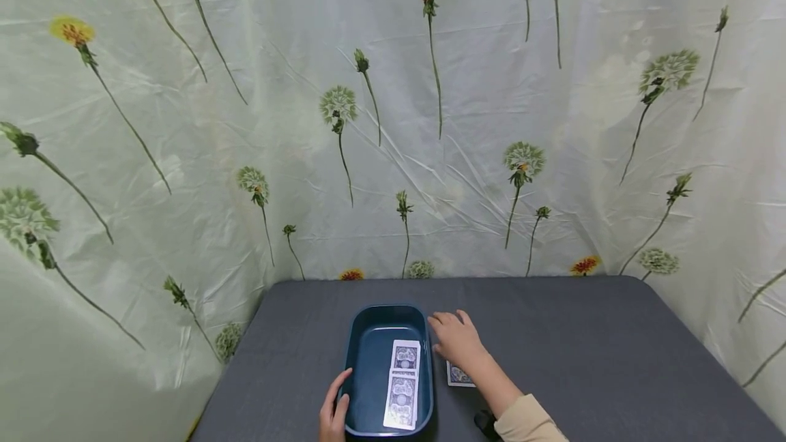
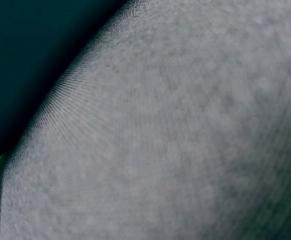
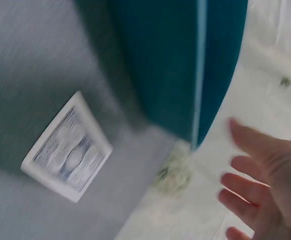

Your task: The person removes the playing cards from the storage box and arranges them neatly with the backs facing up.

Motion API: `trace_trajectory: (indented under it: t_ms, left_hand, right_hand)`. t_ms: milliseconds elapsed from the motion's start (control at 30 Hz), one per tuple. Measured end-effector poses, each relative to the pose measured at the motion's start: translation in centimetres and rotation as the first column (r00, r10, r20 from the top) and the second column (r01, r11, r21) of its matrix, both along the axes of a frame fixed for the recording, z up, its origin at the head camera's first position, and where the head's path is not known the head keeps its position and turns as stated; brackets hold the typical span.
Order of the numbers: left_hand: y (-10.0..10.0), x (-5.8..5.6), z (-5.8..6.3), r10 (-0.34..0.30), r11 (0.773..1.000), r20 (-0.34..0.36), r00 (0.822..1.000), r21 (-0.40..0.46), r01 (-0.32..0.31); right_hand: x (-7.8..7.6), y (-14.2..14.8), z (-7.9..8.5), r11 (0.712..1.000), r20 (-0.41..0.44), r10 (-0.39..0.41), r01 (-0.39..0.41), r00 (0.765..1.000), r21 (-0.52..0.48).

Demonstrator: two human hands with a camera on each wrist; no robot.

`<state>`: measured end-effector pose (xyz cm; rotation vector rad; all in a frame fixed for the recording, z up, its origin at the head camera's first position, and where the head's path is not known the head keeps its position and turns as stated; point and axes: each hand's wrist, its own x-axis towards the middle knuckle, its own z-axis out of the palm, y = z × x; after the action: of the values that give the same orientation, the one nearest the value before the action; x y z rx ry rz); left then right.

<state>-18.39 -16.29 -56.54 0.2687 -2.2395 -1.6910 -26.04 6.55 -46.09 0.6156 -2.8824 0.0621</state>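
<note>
A dark blue rectangular tray (image 1: pixel 355 421) lies on the table, with overlapping playing cards (image 1: pixel 402 401) face down along the right side of its floor. At the tray's left rim rests my left hand (image 1: pixel 333 409), its thumb and finger extended against the edge. My right hand (image 1: pixel 457 341) is raised just right of the tray's far right corner, fingers spread loosely and nothing held. Below it another face-down playing card (image 1: pixel 458 377) lies on the table, partly covered by the forearm. The right wrist view shows this card (image 3: pixel 69 150) whole, beside the tray wall (image 3: pixel 160 65).
Dark grey cloth covers the table (image 1: pixel 583 346). Behind it and on both sides hangs a pale curtain (image 1: pixel 393 155) printed with dandelions. A small black object (image 1: pixel 485 421) sits by the right sleeve. The left wrist view holds mostly blurred grey cloth (image 2: pixel 175 125).
</note>
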Motion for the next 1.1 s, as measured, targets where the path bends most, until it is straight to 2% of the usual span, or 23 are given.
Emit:
trace_trajectory:
  t_ms: [67,167,400,500,667,900,1100]
  left_hand:
    - [0.0,0.0,0.1,-0.007,1.0,0.012,1.0,0.005,0.006]
    - [-0.1,0.1,0.2,-0.011,1.0,0.037,0.999,0.013,0.011]
    - [0.0,0.0,0.0,0.002,1.0,0.032,0.999,0.008,-0.003]
    - [0.2,-0.1,-0.1,0.008,1.0,0.016,1.0,0.012,-0.008]
    - [0.2,-0.3,-0.2,0.028,1.0,-0.022,0.999,0.008,-0.027]
    - [0.2,-0.5,-0.4,0.029,1.0,-0.077,0.997,0.003,-0.028]
    - [0.2,-0.2,-0.1,0.007,1.0,-0.007,1.0,0.014,-0.006]
  right_hand:
    - [0.3,-1.1,0.1,1.0,-0.045,0.027,-0.027,0.999,-0.012]
    - [0.9,-2.7,-0.5,0.997,-0.064,0.08,-0.081,0.995,-0.008]
    - [2.9,-5.0,-3.3,0.976,0.008,0.181,-0.181,0.983,0.125]
    - [3.5,-5.3,-4.1,0.961,0.062,0.186,-0.194,0.981,0.195]
    - [3.7,-5.7,-4.4,0.942,0.093,0.167,-0.187,0.982,0.279]
    - [3.9,-6.2,-4.5,0.931,0.121,0.139,-0.171,0.983,0.322]
    - [4.2,-6.3,-4.9,0.925,0.093,0.157,-0.179,0.983,0.334]
